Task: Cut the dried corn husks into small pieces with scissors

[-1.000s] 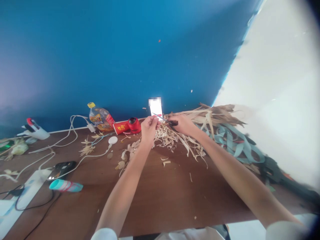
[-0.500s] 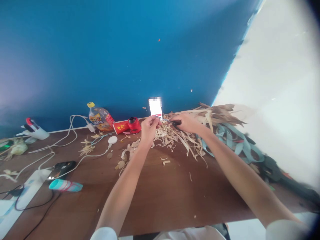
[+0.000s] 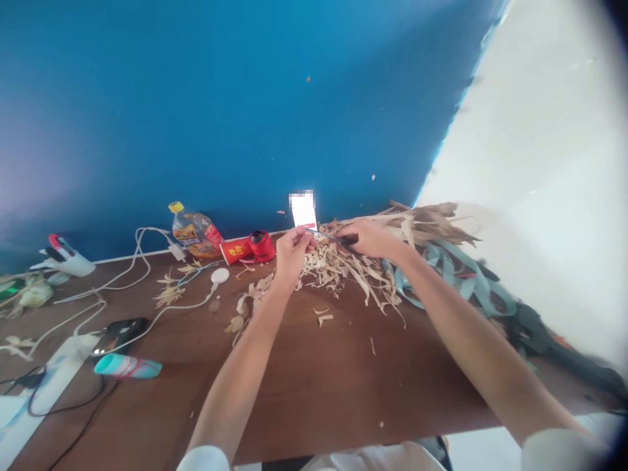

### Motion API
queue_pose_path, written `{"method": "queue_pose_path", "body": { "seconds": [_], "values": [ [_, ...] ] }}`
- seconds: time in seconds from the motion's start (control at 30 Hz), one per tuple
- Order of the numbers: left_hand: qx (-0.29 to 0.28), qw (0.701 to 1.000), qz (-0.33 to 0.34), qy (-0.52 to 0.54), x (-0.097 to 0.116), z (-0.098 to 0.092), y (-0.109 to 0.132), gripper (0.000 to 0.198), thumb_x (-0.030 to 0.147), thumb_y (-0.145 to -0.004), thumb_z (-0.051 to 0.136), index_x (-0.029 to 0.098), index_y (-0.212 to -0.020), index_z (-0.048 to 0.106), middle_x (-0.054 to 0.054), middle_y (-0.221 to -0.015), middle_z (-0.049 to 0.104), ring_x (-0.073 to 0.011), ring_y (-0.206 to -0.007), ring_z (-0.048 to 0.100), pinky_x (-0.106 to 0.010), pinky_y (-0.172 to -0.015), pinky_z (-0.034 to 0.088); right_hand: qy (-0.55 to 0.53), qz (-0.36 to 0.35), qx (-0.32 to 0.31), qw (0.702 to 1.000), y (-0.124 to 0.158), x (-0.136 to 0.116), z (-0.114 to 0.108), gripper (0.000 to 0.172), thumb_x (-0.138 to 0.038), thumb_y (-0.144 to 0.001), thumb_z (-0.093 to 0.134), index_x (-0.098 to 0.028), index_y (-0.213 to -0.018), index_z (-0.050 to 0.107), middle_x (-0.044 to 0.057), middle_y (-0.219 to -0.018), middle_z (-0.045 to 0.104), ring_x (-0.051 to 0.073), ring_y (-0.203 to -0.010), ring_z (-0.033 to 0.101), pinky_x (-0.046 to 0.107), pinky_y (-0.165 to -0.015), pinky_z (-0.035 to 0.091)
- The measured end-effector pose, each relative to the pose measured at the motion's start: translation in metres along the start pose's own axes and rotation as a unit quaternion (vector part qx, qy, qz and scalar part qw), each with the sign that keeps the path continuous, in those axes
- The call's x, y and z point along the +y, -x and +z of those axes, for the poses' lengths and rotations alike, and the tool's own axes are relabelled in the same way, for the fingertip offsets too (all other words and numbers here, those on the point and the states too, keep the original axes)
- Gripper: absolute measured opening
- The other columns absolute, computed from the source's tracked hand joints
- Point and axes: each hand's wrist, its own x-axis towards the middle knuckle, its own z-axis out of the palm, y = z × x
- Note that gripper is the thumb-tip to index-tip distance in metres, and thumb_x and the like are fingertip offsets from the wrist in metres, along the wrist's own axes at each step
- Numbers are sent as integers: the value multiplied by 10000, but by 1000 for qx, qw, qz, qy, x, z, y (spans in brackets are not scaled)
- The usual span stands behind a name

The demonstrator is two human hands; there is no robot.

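Trimming with scissors (image 3: 326, 235) seems in hand, by the dry scraps (image 3: 330, 269).
Handles are gripped by the right hand (image 3: 367, 239); near the blade tips, the left hand's (image 3: 291, 252) fingertips are pressed together, on what cannot be told. Steady fingertips seem called for next.

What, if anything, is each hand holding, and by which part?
The right hand holds dark-handled metal scissors by the handles. Whether the left hand near the blades pinches anything cannot be told.
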Motion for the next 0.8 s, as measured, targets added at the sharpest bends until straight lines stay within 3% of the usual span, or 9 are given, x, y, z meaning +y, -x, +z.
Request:
{"method": "queue_pose_path", "body": {
  "seconds": [0.17,0.43,0.8],
  "values": [
    [-19,1000,-10,-18,1,-4,-2,180,330,-783,639,151,-770,643,-32,-672,643,-98,-591,540,-228,-584,429,18,11,-3,1000,1,1,-2,304,-213,-787,469,-200,-944,728,61,-850,709,168,-655,562,293,-595,353],
    [-97,989,-10,-113,4,-14,-5,258,380,-811,583,140,-744,647,-53,-694,668,-130,-609,582,-258,-607,462,57,8,-29,998,3,3,-9,312,-258,-780,512,-236,-995,737,68,-909,723,195,-692,588,311,-613,383],
    [-118,985,-20,-123,2,-19,-7,248,381,-802,601,148,-735,652,-67,-677,670,-146,-597,606,-262,-581,469,65,9,-40,997,2,10,-10,319,-225,-789,533,-274,-1027,739,37,-922,728,190,-705,605,314,-610,390]
  ]
}}
